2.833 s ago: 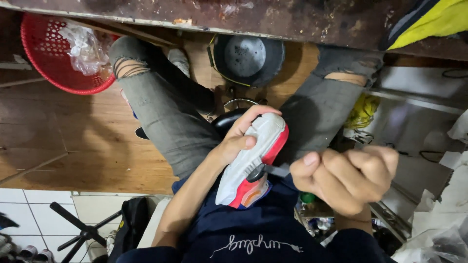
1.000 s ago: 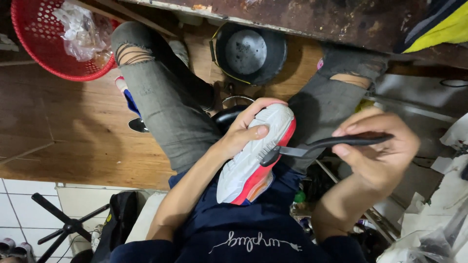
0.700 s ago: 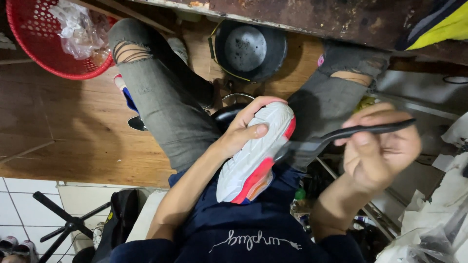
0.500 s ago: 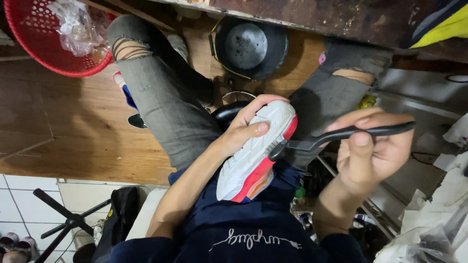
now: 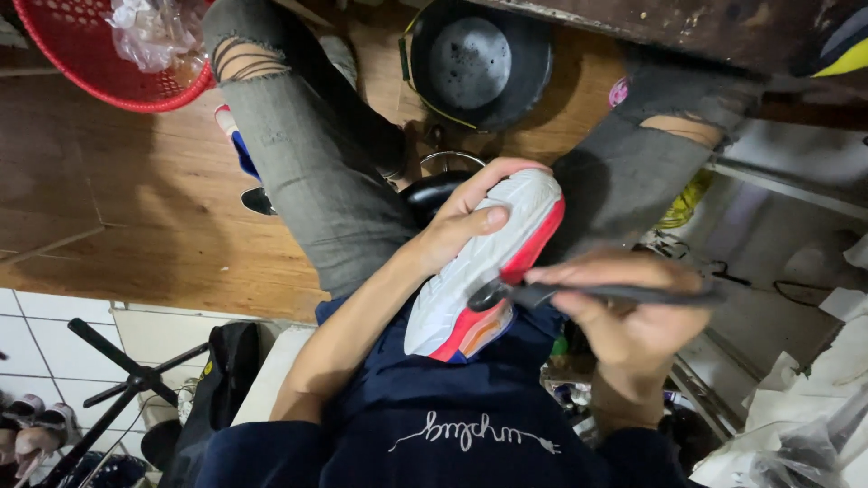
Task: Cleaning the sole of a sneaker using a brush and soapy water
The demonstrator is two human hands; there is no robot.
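My left hand (image 5: 461, 226) grips a sneaker (image 5: 493, 262) with a pale grey sole and a red and orange side, sole turned up, over my lap. My right hand (image 5: 624, 316) holds a black long-handled brush (image 5: 597, 293) level; its head touches the sole's edge near the red strip, about the sneaker's middle. My thumb lies across the sole near the toe end.
A red mesh basket (image 5: 72, 68) with crumpled plastic stands on the wooden floor at upper left. A round black pot (image 5: 475, 59) sits between my knees under a rusty bench edge (image 5: 687, 23). A black tripod (image 5: 117, 389) and bag lie lower left; white plastic bags (image 5: 796, 443) lie lower right.
My right hand has lowered and turned over, bringing the brush handle flatter. The brush head slid down the sneaker's edge towards the heel side. The left hand kept its grip.
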